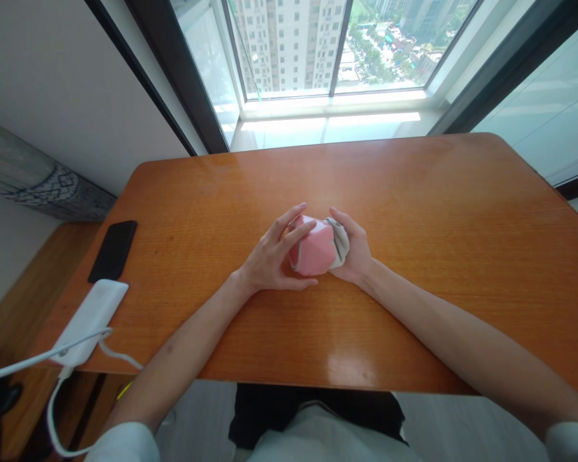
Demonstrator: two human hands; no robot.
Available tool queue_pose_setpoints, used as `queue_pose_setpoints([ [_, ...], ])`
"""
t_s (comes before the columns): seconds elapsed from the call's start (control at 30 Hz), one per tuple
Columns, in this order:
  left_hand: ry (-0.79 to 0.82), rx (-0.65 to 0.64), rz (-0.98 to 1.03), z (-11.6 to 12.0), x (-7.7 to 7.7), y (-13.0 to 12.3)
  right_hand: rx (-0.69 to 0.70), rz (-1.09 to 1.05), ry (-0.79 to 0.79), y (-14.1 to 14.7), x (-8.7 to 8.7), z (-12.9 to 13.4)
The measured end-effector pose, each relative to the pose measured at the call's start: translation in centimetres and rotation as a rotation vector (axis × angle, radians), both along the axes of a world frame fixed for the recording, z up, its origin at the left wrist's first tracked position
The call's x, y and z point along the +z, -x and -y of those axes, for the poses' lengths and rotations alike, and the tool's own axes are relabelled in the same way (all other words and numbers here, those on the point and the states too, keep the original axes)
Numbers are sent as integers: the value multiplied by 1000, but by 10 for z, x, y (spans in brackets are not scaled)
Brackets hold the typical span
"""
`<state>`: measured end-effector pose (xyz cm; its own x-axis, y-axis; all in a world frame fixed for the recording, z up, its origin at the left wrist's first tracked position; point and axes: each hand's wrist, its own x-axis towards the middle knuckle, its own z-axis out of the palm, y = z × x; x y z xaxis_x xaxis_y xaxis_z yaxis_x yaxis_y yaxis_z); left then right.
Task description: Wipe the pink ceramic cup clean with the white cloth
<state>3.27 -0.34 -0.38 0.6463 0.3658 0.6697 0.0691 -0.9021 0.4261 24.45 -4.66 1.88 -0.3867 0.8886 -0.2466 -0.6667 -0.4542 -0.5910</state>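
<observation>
A pink faceted object (316, 251) is between my two hands above the middle of the wooden table. A crumpled light grey cloth (338, 242) adjoins its right side. My left hand (279, 253) has its fingers spread around the left of the pink object, with fingertips on its top and the thumb near its lower edge. My right hand (354, 250) is wrapped round the grey cloth from the right, its palm partly hidden behind the cloth.
A black phone (112, 251) and a white power bank (90, 323) with white cables lie at the left of the wooden table (438, 212). Beyond the far edge is a window (293, 51); a curtain (48, 176) hangs at the left.
</observation>
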Motion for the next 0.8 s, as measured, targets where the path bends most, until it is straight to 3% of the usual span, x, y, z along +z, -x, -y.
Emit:
queue_pose_setpoints([
  [0.27,52,34,39,3,6,0,-1,17,-9,1,-1,1],
  [0.8,621,93,58,11,11,-7,11,110,-99,3,-5,5],
])
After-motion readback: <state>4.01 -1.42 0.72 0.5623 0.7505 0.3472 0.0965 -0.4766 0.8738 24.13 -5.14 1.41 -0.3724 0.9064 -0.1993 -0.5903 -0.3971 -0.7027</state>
